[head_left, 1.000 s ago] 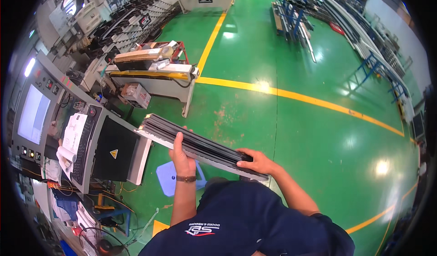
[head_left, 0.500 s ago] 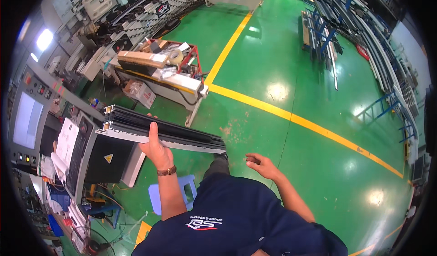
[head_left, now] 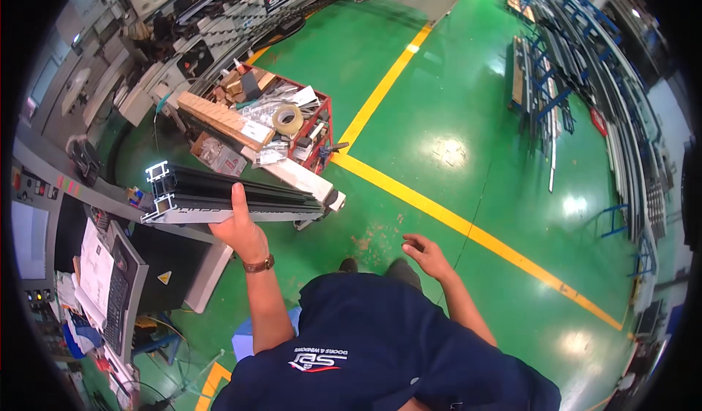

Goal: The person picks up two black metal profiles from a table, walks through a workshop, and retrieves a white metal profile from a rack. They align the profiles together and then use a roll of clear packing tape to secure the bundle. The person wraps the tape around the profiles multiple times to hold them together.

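Note:
My left hand (head_left: pixel 243 232) is closed around a length of black and silver-grey window profile (head_left: pixel 245 197), thumb across its upper side. The profile's cut end, with its hollow chambers, points left, and the piece lies roughly level in front of me. A wristwatch with a brown strap (head_left: pixel 259 265) is on my left wrist. Out to the right, my right hand (head_left: pixel 425 256) hangs free above the green floor, fingers loosely bent and apart, holding nothing.
Beyond the profile stands a red cart (head_left: pixel 322 129) heaped with boxes and a tape roll (head_left: pixel 287 120). On the left are a control console (head_left: pixel 33 239) and a keyboard (head_left: pixel 117 294). A pale blue stool (head_left: pixel 243 338) is by my left arm. Racks of long profiles (head_left: pixel 596 82) line the right.
The profile has shifted left in my left hand's grip, and its cut end now sits nearer the console. My view has moved forward toward the cart. My right hand stays free.

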`<action>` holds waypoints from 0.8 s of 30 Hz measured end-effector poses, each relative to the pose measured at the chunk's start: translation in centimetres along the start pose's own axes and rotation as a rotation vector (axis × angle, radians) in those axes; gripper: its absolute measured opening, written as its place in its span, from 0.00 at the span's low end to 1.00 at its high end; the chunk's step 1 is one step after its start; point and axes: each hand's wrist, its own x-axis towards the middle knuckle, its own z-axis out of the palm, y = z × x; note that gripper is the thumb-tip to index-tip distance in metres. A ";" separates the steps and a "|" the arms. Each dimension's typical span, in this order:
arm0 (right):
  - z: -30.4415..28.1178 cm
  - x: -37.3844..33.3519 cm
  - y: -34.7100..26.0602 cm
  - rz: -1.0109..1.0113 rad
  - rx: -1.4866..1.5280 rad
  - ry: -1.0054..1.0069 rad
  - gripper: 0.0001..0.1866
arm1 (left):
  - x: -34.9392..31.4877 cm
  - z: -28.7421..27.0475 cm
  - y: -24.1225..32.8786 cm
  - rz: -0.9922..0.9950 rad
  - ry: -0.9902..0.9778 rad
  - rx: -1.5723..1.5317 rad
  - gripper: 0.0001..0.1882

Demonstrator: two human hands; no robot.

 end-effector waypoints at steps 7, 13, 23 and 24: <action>-3.3 15.5 -1.8 -0.047 -0.136 -0.294 0.28 | 3.0 4.3 -5.8 0.047 0.138 0.120 0.28; -8.4 30.8 -7.1 -0.119 -0.264 -0.558 0.28 | 4.0 7.9 -10.2 0.095 0.359 0.232 0.27; -14.6 51.5 -17.4 -0.352 -0.563 -0.634 0.24 | 4.7 13.4 -15.2 0.145 0.610 0.518 0.28; -14.2 52.9 -18.1 -0.361 -0.546 -0.615 0.23 | 4.9 14.1 -15.6 0.156 0.609 0.516 0.28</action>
